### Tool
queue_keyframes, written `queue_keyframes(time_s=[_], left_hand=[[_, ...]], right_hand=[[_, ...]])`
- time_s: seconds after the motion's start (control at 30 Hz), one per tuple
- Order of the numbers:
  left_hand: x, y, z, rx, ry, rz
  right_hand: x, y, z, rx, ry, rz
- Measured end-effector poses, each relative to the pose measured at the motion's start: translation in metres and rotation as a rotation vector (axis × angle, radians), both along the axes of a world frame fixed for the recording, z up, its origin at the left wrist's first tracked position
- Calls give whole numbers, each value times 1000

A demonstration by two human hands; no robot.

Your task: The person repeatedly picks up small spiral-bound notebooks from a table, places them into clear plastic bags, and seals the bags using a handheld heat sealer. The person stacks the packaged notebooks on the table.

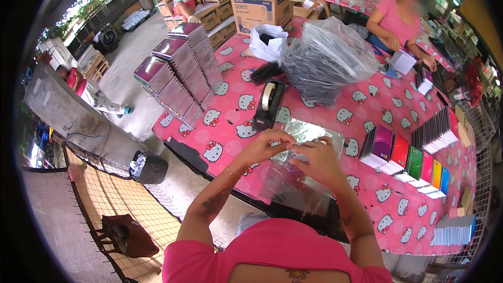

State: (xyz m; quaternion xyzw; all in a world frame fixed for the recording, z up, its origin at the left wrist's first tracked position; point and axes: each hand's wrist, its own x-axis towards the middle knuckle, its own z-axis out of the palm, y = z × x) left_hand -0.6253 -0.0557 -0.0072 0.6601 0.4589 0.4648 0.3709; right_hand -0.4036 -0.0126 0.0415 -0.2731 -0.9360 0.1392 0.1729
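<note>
While pinching its top edge at centre frame, left hand [267,145] and right hand [314,158] are gripping a clear plastic sleeve [293,181], seemingly light, limp and slippery.

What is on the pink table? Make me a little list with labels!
left hand: pinching the top edge of a clear plastic sleeve
right hand: holding the same sleeve
tape dispenser: black, just beyond the hands
plastic bag: big, clear, full of dark things
notebooks: colourful row on the right
stacks: tall purple-topped piles, left
tablecloth: pink with cartoon cats
co-worker: pink top, far side
</note>
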Motion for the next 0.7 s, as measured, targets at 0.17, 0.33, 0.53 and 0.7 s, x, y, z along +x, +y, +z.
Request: queue_keyframes(time_s=[0.17, 0.33, 0.53, 0.7], left_hand=[[-1, 14, 11, 151, 161, -70], [5, 22, 10, 143, 196, -33], [43, 35, 4, 436, 562, 88], [58, 43, -31, 324, 591, 265]], right_hand=[[11, 7, 6, -54, 18, 14], [71, 54, -43, -344, 349, -90], [64, 46, -97, -104, 223, 200], [60, 36, -109, -203, 389, 194]])
